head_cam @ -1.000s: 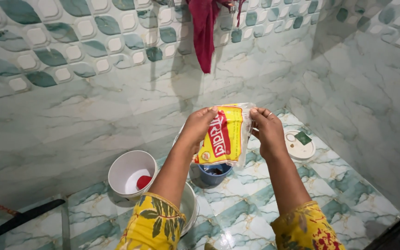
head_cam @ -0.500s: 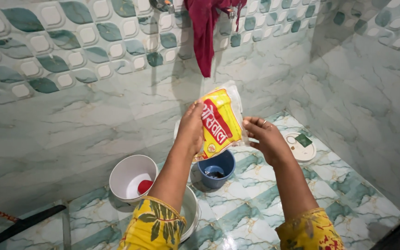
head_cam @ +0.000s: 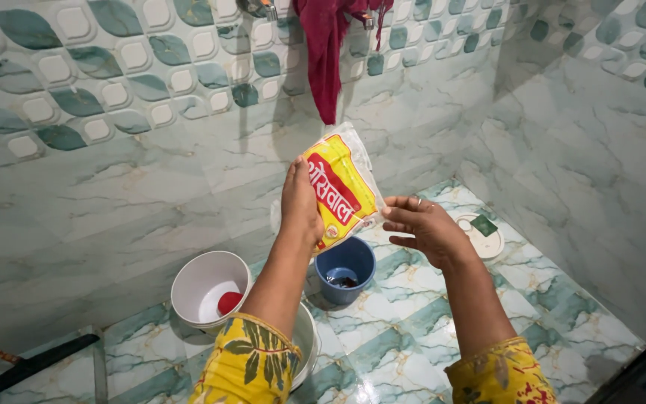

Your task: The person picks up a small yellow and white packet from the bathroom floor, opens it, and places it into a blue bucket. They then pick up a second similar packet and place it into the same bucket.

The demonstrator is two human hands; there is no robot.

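Observation:
My left hand (head_cam: 300,200) grips a yellow and red plastic packet (head_cam: 342,187), holding it tilted with one corner down over a small blue mug (head_cam: 347,268) on the floor. Something dark lies at the mug's bottom. My right hand (head_cam: 424,227) is beside the packet's lower corner, fingers curled and touching or almost touching it; I cannot tell if it grips. Both arms wear yellow floral sleeves.
A white bucket (head_cam: 205,288) with a red object inside stands at the left, next to a white container rim (head_cam: 306,344) under my left arm. A red cloth (head_cam: 328,52) hangs from a tap. A floor drain cover (head_cam: 481,234) and a dark-handled tool (head_cam: 28,366) lie on the tiles.
The packet has been lifted and tipped from upright to slanted, corner down over the blue mug. My right hand slid from its top edge to its lower corner.

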